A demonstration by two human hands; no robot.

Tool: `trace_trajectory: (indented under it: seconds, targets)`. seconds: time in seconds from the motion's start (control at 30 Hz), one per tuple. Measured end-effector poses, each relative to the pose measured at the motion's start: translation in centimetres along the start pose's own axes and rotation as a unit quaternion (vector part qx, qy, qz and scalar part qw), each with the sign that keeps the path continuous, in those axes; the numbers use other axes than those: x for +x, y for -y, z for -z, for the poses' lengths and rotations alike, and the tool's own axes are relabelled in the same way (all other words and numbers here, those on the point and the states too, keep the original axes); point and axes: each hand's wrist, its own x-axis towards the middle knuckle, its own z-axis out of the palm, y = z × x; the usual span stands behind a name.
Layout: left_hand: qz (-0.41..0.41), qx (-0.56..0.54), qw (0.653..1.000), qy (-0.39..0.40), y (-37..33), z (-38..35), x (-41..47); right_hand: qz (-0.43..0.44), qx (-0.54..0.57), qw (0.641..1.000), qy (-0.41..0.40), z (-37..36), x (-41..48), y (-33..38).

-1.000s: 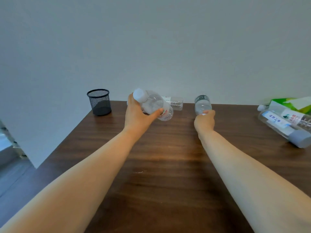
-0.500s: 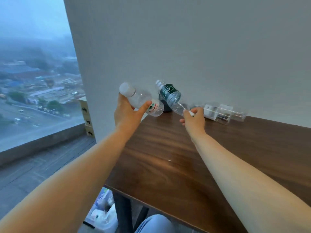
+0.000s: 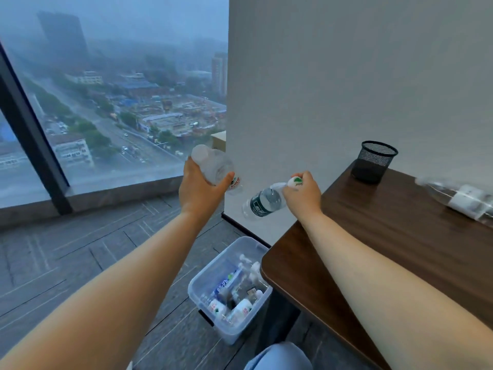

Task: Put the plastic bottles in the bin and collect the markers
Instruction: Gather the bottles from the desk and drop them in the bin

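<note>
My left hand grips a clear plastic bottle with a red-and-white label, held out over the floor left of the table. My right hand pinches the cap end of a green-labelled bottle, which hangs tilted down to the left past the table's corner. On the floor below stands a clear plastic bin with several bottles inside. Another clear bottle lies blurred on the table at the right. No markers are in view.
A dark wooden table fills the right side, with a black mesh cup at its far corner against the white wall. A large window lies to the left above grey carpet. My knee shows at the bottom.
My view has swung left and down, bringing the bin into sight. Both hands have carried their bottles off the table's left end, and the green-labelled bottle now tips downward.
</note>
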Motion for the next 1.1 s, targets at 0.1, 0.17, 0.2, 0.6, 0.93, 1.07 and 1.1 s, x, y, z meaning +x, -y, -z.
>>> trace_trajectory:
  seconds: [0.1,0.17,0.2,0.6,0.93,1.07,1.1]
  targets:
    - [0.01,-0.003,1.0,-0.004,1.8,0.7,0.5,0.009,-0.053,0.998,0.035,-2.2,0.0,-0.3]
    - [0.016,-0.002,1.0,0.004,2.8,0.8,0.6,0.017,-0.098,0.99,0.099,-3.3,-0.2,-0.6]
    - [0.02,0.002,1.0,0.013,3.4,0.8,0.7,0.023,-0.134,0.98,0.145,-3.7,-0.3,-0.7]
    - [0.104,0.016,0.987,0.124,7.7,-2.4,-0.7,0.015,-0.218,0.949,0.226,-4.6,-0.1,-1.6]
    - [0.227,0.019,0.924,0.306,10.6,-5.4,-1.4,0.01,-0.197,0.955,0.223,-4.6,0.1,-2.1]
    - [0.26,0.119,0.905,0.314,11.8,-4.9,-1.6,0.016,-0.195,0.954,0.229,-4.7,0.1,-2.1]
    - [0.257,0.131,0.907,0.306,11.9,-4.8,-1.6,0.018,-0.192,0.955,0.227,-4.7,0.1,-2.1]
